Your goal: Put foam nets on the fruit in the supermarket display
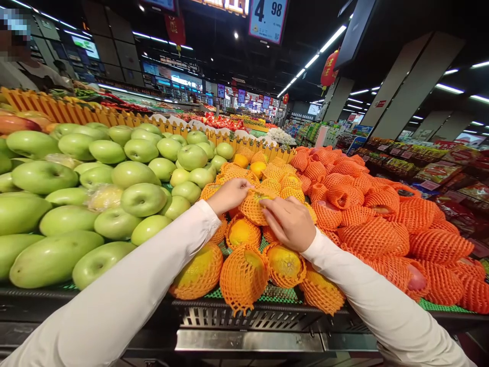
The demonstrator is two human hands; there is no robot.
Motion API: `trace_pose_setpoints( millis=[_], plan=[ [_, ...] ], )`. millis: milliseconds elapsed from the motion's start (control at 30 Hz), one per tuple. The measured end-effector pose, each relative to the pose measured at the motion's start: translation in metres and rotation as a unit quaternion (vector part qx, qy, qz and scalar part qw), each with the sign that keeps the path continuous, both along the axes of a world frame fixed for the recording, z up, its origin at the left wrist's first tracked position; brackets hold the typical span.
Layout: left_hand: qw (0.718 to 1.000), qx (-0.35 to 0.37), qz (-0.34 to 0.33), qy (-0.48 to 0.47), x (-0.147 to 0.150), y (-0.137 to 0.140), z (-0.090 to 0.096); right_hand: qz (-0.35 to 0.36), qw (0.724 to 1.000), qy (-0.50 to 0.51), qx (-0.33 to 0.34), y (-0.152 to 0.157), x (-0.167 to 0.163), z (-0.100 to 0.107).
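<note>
Between my two hands is an orange in a yellow-orange foam net (252, 207), resting among other netted oranges. My left hand (232, 193) has its thumb and fingers pinched at the far left edge of the net. From the right, the bent fingers of my right hand (293, 220) grip the net's other edge. Part of the orange's peel shows at the net's opening. Just below, another netted orange (243, 232) faces up with its peel showing. In the front row sits a fully wrapped netted orange (244, 278).
Green apples (143, 199) are piled on the left. Fruit in red foam nets (372, 237) fills the right side. A black slotted tray edge (244, 317) runs along the front, and a yellow picket divider (153, 121) behind. A person (34, 71) stands at far left.
</note>
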State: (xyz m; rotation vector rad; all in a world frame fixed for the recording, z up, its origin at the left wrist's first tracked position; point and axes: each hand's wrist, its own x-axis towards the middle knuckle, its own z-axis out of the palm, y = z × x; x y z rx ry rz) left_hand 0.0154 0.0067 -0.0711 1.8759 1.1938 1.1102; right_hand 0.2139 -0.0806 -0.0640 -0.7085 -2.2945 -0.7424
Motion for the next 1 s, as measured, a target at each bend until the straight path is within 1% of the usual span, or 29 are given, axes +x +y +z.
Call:
trace_pose_setpoints(
  millis=[133, 200, 300, 400, 467, 567, 700, 800, 867, 900, 933, 967, 1000],
  plan=[
    [1.000, -0.010, -0.010, -0.002, -0.001, 0.005, -0.005, -0.092, 0.995, 0.036, -0.021, -0.002, -0.001, -0.003],
    [1.000, -0.002, 0.001, 0.016, -0.001, 0.006, -0.006, -0.112, 0.992, 0.055, -0.013, -0.003, -0.001, -0.004],
    [0.996, 0.018, 0.029, 0.083, -0.003, 0.006, -0.007, -0.076, 0.994, 0.076, 0.009, -0.004, -0.002, -0.003],
    [0.990, 0.030, 0.033, 0.137, -0.005, 0.005, -0.006, -0.030, 0.997, 0.064, 0.013, -0.004, -0.005, 0.000],
    [0.987, 0.038, 0.030, 0.154, -0.006, 0.005, -0.006, -0.023, 0.998, 0.055, -0.009, -0.001, -0.007, 0.001],
    [0.985, 0.048, 0.027, 0.166, -0.006, 0.004, -0.005, -0.043, 0.995, 0.061, -0.067, 0.003, -0.009, 0.001],
    [0.984, 0.054, 0.011, 0.169, -0.005, 0.001, -0.005, -0.076, 0.983, 0.084, -0.147, 0.010, -0.008, -0.002],
    [0.985, 0.091, 0.005, 0.147, -0.002, -0.002, -0.002, -0.080, 0.971, 0.109, -0.199, 0.015, -0.004, -0.004],
    [0.991, 0.096, -0.002, 0.095, 0.001, -0.004, 0.002, -0.072, 0.958, 0.156, -0.231, 0.019, -0.001, -0.004],
    [0.995, 0.079, -0.014, 0.060, 0.003, -0.006, 0.004, -0.070, 0.946, 0.199, -0.247, 0.022, 0.001, -0.004],
    [0.998, 0.053, -0.033, 0.021, 0.005, -0.009, 0.007, -0.067, 0.928, 0.254, -0.265, 0.025, 0.003, -0.005],
    [0.998, 0.028, -0.055, -0.017, 0.007, -0.013, 0.010, -0.059, 0.901, 0.319, -0.288, 0.028, 0.005, -0.006],
    [0.996, 0.013, -0.077, -0.048, 0.008, -0.017, 0.012, -0.041, 0.865, 0.390, -0.314, 0.031, 0.007, -0.007]
  ],
)
